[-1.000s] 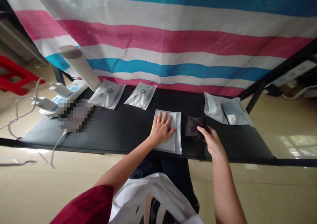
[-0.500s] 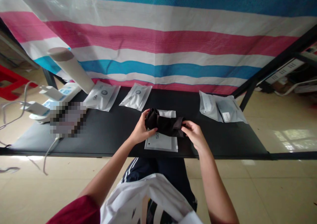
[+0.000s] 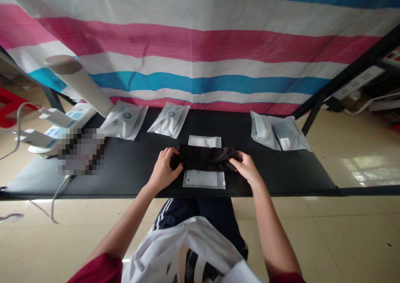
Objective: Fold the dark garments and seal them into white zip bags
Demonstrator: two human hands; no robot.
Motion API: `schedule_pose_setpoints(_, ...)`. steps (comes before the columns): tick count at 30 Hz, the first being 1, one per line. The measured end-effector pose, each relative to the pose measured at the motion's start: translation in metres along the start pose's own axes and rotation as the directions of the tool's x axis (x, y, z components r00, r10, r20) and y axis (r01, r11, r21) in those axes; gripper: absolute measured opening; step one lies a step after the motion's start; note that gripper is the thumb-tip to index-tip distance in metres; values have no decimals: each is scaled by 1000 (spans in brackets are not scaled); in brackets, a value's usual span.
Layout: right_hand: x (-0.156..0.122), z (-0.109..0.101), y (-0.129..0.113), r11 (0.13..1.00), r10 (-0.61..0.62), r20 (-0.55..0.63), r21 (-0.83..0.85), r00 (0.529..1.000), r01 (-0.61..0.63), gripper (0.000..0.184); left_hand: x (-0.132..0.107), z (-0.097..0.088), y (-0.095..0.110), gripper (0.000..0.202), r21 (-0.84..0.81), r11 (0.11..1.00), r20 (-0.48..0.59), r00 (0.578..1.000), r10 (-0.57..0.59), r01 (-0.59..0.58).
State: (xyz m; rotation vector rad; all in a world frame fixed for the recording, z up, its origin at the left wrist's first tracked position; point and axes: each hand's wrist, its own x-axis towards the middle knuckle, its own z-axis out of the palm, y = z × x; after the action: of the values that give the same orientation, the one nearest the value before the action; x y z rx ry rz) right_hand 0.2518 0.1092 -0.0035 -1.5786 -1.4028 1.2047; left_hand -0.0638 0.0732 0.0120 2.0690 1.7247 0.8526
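A black piece of cloth is stretched sideways between my two hands, just above the black table. My left hand is closed on its left end. The right end is pinched in my right hand. Under the cloth lies a flat clear plastic bag with a white insert; its top and bottom edges show above and below the cloth.
Two sealed white pouches lie at the back left, and a pile of grey bags at the back right. A white tube, a white device with cables and a blurred patch sit at the left. A striped tarp hangs behind.
My right hand picked the black cloth up from the table beside the bag. My left hand left the bag and took the other end. Both hands then pulled the cloth out flat over the bag.
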Motion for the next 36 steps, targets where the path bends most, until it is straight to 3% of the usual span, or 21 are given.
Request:
schedule_pose_setpoints(5, 4, -3, -8, 997, 9, 68, -75, 998, -4, 55, 18, -5, -1, 78, 75, 995, 231, 972, 52, -71)
schedule_pose_setpoints(8, 6, -3, -10, 996, 48, 76, -75, 996, -42, 63, 28, -7, -3, 90, 65, 998, 308, 951, 1, -22)
schedule_pose_setpoints(11, 9, -3, -3, 995, 55, 20, -90, 998, -53, 56, 34, -3, -10, 75, -35, 996, 287, 956, -65, 78)
schedule_pose_setpoints(14, 17, -2, 8, 986, -26, -69, -169, 997, 14, 42, 39, 6, -20, 51, -96, 986, 181, 977, -115, 134)
schedule_pose_setpoints(18, 31, 0, 11, 949, -217, -182, -268, 959, 164, 36, 49, 14, -23, 37, -160, 981, 31, 994, -107, 110)
schedule_pose_setpoints(22, 33, 1, -2, 942, -336, -236, -106, 912, 319, 37, 50, 3, -8, 29, -279, 960, -120, 991, -55, 19)
schedule_pose_setpoints(24, 27, 0, -8, 953, -290, -195, 33, 937, 302, 34, 43, -5, 1, 31, -417, 909, -91, 995, -34, -7)
schedule_pose_setpoints(28, 12, -4, -11, 954, -130, -119, 256, 984, 157, 32, 27, -12, 11, 36, -618, 780, 116, 993, -32, 98)
schedule_pose_setpoints(30, 7, -6, -9, 944, -92, -116, 307, 989, 124, 35, 24, -9, 10, 39, -574, 810, 133, 990, -54, 121)
schedule_pose_setpoints(32, 6, -8, -7, 949, -87, -163, 288, 983, 132, 38, 27, -6, 5, 38, -475, 875, 64, 995, -77, 98)
schedule_pose_setpoints(36, 6, -8, -10, 956, -156, -257, 203, 954, 211, 40, 45, -4, -11, 31, -117, 992, -62, 996, -62, 54)
